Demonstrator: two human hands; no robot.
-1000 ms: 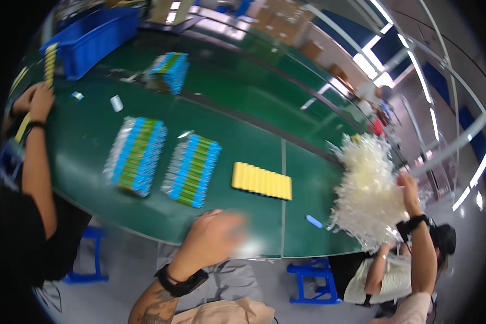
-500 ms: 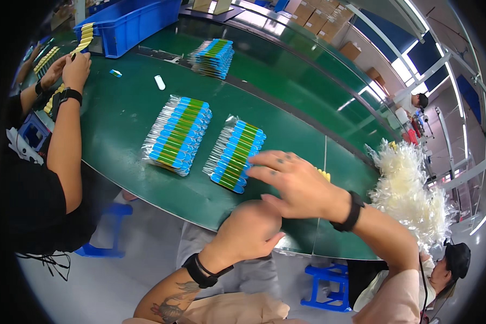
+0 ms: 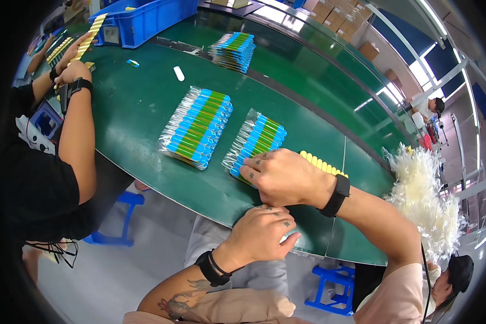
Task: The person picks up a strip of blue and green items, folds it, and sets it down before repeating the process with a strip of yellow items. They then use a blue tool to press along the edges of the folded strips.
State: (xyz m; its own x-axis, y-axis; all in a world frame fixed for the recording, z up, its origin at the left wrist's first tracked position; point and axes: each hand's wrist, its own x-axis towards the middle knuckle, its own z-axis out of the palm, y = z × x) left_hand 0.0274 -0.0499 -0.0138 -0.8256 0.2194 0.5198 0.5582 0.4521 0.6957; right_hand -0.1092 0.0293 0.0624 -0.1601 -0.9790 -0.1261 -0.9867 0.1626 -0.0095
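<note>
Blue-green packets are already stacked beside the right hand, fingers bent over some; the yellow row beyond is left apart. Any grip, there or in the left hand below, cannot be told.

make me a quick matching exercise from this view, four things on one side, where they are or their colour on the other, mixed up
Column one:
1. right hand
2. left hand
3. bin
4. row of scalloped pieces

Column two:
a. yellow, partly hidden behind the right arm
b. over the near edge of the table
c. blue, at the picture's upper left
d. at the rightmost blue-and-green packs

Pairs: 1-d, 2-b, 3-c, 4-a
</note>
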